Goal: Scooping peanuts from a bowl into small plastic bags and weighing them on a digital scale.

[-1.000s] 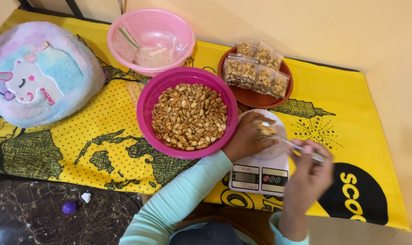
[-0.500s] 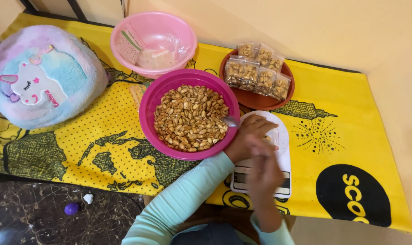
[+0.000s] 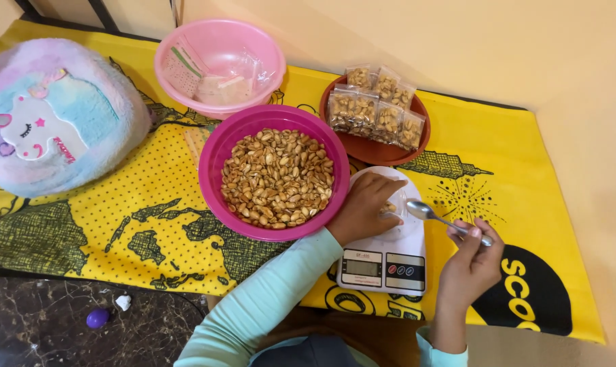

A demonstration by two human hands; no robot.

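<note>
My left hand [image 3: 364, 207] rests on the white kitchen scale [image 3: 385, 264] and holds a small clear bag with a few peanuts [image 3: 390, 207] on its platform. My right hand [image 3: 472, 261] grips a metal spoon [image 3: 444, 220] by the handle; its empty bowl points left, just beside the bag. A magenta bowl [image 3: 216, 151] full of roasted peanuts [image 3: 277, 177] stands right against my left hand.
A brown plate [image 3: 378, 150] with several filled peanut bags sits behind the scale. A pale pink bowl [image 3: 215, 41] holding empty clear bags stands at the back. A fluffy unicorn bag [image 3: 50, 115] lies at far left on the yellow printed cloth [image 3: 505, 156]. A wall runs behind.
My right hand has swung from over the peanut bowl's edge out to the right of the scale, carrying the spoon, whose bowl is now empty. My left hand stayed on the bag.
</note>
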